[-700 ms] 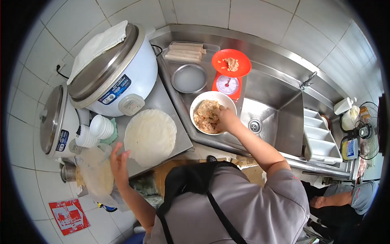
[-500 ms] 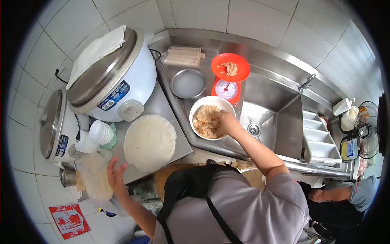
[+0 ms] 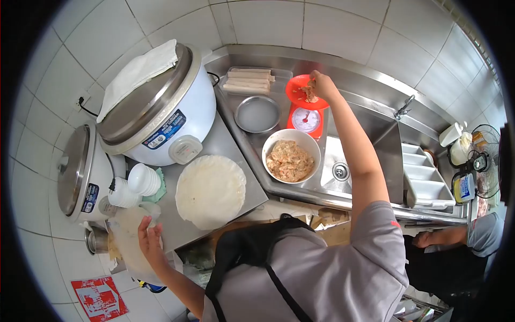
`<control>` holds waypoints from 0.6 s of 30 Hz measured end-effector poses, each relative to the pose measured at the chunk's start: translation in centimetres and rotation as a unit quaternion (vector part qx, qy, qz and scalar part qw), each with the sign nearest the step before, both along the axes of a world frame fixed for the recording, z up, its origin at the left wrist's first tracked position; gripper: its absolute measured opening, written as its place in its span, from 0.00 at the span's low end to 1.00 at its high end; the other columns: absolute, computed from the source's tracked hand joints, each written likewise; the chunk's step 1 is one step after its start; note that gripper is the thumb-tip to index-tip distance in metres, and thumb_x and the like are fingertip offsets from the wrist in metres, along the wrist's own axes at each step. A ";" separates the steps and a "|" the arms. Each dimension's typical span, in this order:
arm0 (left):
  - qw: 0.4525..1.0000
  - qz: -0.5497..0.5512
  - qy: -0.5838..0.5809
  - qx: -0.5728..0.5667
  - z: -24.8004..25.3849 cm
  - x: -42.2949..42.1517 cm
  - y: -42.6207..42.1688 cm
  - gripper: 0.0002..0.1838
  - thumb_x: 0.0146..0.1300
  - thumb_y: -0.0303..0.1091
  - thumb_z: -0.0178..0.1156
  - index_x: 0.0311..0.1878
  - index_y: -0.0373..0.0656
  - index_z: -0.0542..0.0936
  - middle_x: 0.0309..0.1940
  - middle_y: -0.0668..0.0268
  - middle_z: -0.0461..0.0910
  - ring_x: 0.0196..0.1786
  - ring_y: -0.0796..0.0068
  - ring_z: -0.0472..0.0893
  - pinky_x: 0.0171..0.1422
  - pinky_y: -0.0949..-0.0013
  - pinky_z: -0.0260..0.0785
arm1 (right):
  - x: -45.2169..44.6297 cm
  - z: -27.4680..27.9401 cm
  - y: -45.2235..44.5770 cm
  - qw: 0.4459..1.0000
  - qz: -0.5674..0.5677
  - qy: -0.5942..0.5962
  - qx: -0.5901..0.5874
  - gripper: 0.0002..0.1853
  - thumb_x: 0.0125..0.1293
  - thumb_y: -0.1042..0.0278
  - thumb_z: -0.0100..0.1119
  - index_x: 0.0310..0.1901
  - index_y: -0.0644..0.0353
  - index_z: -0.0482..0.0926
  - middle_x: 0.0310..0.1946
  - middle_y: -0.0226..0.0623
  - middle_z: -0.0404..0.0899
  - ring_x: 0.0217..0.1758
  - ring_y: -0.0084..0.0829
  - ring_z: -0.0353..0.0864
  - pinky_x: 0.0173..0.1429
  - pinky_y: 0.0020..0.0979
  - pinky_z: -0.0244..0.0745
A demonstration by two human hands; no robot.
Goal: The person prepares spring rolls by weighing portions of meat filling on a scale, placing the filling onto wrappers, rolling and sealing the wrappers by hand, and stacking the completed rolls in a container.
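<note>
My right hand (image 3: 323,87) reaches over the red scale plate (image 3: 295,97), its fingers bunched on a small clump of chunky minced filling (image 3: 309,95). Under the plate stands the red kitchen scale (image 3: 306,120) with a round dial. More filling (image 3: 289,160) lies in a white bowl (image 3: 316,146) in front of the scale. My left hand (image 3: 152,240), fingers apart and holding nothing, is beside a plastic bag of pale wrappers (image 3: 129,233) at the counter's left. Between the hands, a stack of round thin wrappers (image 3: 211,191) lies on the steel counter.
A clear tray of pale rolls (image 3: 248,80) and a round metal pan (image 3: 257,114) sit behind the bowl. Large rice cookers (image 3: 171,121) and white cups (image 3: 144,180) stand left. The sink (image 3: 375,155) and a divided tray (image 3: 429,188) are right. Another person's hand (image 3: 424,239) shows lower right.
My right hand has left the white bowl and moved up to the red scale plate. My left hand stays near the bag. The view has shifted slightly.
</note>
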State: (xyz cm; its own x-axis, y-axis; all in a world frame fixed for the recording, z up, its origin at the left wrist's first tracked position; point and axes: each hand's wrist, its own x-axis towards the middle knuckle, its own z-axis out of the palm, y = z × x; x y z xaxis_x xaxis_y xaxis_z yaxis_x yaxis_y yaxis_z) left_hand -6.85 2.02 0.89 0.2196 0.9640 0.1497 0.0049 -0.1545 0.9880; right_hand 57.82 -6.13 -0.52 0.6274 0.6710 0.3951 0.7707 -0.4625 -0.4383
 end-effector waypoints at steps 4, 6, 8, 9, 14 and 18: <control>1.000 0.022 0.006 -0.008 0.3 -1.3 -0.9 0.19 0.68 0.33 0.48 0.60 0.37 0.67 0.55 0.61 0.70 0.44 0.75 0.76 0.54 0.71 0.67 | 0.5 0.0 1.0 0.992 -0.024 -0.026 -0.121 0.10 0.50 0.68 0.65 0.33 0.64 0.81 0.34 0.47 0.79 0.38 0.45 0.79 0.42 0.39 0.74; 1.000 0.027 0.003 -0.015 0.1 -2.0 -1.2 0.18 0.68 0.33 0.47 0.59 0.37 0.67 0.55 0.61 0.70 0.44 0.75 0.76 0.55 0.71 0.67 | -0.1 -0.2 0.1 0.997 -0.033 -0.071 -0.024 0.09 0.49 0.69 0.64 0.32 0.63 0.82 0.32 0.47 0.80 0.37 0.45 0.80 0.42 0.39 0.74; 0.999 0.026 0.000 -0.022 -0.3 -3.2 -1.0 0.18 0.69 0.33 0.47 0.59 0.37 0.67 0.56 0.61 0.70 0.44 0.75 0.76 0.55 0.71 0.67 | -2.8 1.3 -0.8 0.995 0.007 -0.099 0.030 0.08 0.48 0.72 0.61 0.32 0.58 0.84 0.32 0.44 0.81 0.35 0.42 0.81 0.42 0.36 0.74; 0.999 0.030 -0.002 -0.026 -0.4 -3.3 -1.2 0.18 0.69 0.33 0.47 0.59 0.37 0.67 0.56 0.61 0.70 0.44 0.76 0.76 0.55 0.71 0.67 | -4.7 1.8 -1.3 0.998 0.039 -0.046 0.027 0.08 0.48 0.72 0.60 0.32 0.58 0.84 0.31 0.44 0.81 0.34 0.41 0.81 0.42 0.36 0.74; 0.999 0.022 -0.011 -0.030 -1.4 -2.5 -0.2 0.19 0.68 0.34 0.48 0.60 0.39 0.67 0.56 0.61 0.71 0.45 0.76 0.77 0.54 0.73 0.68 | -15.3 -2.6 -4.3 0.927 0.284 0.077 -0.234 0.09 0.49 0.71 0.57 0.32 0.56 0.84 0.31 0.45 0.81 0.37 0.41 0.81 0.44 0.40 0.74; 0.999 0.013 0.021 -0.038 -0.6 0.2 -0.1 0.19 0.68 0.34 0.49 0.59 0.38 0.67 0.55 0.62 0.70 0.46 0.76 0.75 0.55 0.72 0.67 | -18.5 -7.2 -6.6 0.939 0.172 -0.007 -0.297 0.08 0.51 0.73 0.55 0.32 0.57 0.82 0.31 0.41 0.81 0.38 0.40 0.81 0.41 0.37 0.75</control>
State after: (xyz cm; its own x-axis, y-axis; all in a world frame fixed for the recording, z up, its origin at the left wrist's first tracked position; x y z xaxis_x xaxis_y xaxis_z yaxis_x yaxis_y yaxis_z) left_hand -6.67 1.94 0.33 0.1982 0.9779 0.0664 0.0498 -0.0777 0.9957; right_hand 39.36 -12.74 -7.75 0.3308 0.9376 -0.1068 0.9232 -0.3450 -0.1695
